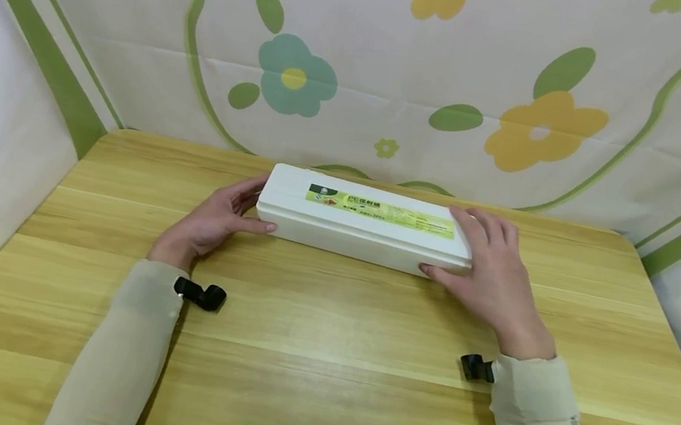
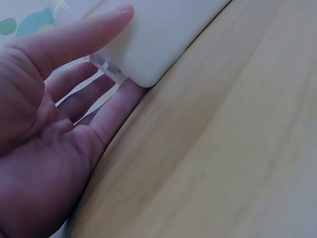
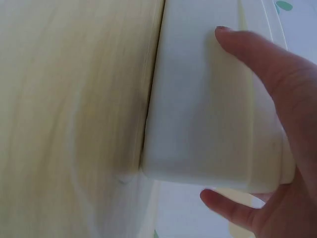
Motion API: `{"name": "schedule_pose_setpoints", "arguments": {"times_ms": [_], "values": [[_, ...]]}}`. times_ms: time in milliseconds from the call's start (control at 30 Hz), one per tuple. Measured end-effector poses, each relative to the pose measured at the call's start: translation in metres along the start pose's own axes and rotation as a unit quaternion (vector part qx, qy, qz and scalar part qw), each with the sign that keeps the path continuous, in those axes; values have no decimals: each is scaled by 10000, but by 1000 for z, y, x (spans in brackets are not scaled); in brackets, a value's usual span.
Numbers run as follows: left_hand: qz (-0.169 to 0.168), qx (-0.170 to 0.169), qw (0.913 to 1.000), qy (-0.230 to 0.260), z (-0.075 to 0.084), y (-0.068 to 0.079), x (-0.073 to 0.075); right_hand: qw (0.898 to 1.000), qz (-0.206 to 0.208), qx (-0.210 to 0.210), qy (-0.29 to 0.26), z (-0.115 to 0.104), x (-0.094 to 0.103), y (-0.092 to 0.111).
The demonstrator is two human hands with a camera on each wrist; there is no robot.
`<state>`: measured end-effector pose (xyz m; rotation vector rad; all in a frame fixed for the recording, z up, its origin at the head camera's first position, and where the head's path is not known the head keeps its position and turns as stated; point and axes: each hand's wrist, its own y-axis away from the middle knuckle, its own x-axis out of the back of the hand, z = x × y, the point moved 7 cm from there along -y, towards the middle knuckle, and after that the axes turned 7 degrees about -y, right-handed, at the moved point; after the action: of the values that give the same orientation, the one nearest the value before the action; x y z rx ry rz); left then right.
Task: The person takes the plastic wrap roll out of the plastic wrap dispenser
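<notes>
A long white cling film box (image 1: 346,237) with a yellow-green label (image 1: 383,211) on its lid lies flat at the back of the wooden table. My left hand (image 1: 211,221) holds its left end, thumb on the front face and the other fingers round the end and partly hidden behind it. At the right end my right hand (image 1: 495,274) grips the box, its thumb against the front and its fingers reaching over the lid to the back. In the right wrist view, the box's bottom edge (image 3: 151,119) meets the tabletop, and the little finger hangs past the end.
The wooden table (image 1: 320,355) reaches back to a flower-patterned curtain (image 1: 361,63) just behind the box. White curtain sides with green stripes flank the table. A black camera mount (image 1: 205,295) sits on the left cuff, another camera mount (image 1: 475,368) on the right.
</notes>
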<state>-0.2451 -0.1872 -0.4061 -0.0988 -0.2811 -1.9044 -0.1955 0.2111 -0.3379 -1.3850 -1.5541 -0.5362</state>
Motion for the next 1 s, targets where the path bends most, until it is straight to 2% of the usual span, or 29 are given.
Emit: {"name": "schedule_pose_setpoints", "arguments": {"times_ms": [267, 400, 567, 767, 1000], "values": [[77, -20, 10000, 11, -1, -1, 0, 9954, 539, 269, 742, -17, 3, -8], [77, -10, 10000, 6, -1, -1, 0, 9926, 338, 377, 1102, -34, -9, -20], [87, -27, 10000, 12, -4, -4, -4, 9918, -65, 551, 1151, -57, -32, -33], [6, -16, 10000, 39, -5, -9, -13, 9822, -92, 1052, 1551, -88, -53, -48], [-51, -13, 10000, -46, 1, -15, -17, 9769, 20, 1287, 1705, -116, -65, -63]]}}
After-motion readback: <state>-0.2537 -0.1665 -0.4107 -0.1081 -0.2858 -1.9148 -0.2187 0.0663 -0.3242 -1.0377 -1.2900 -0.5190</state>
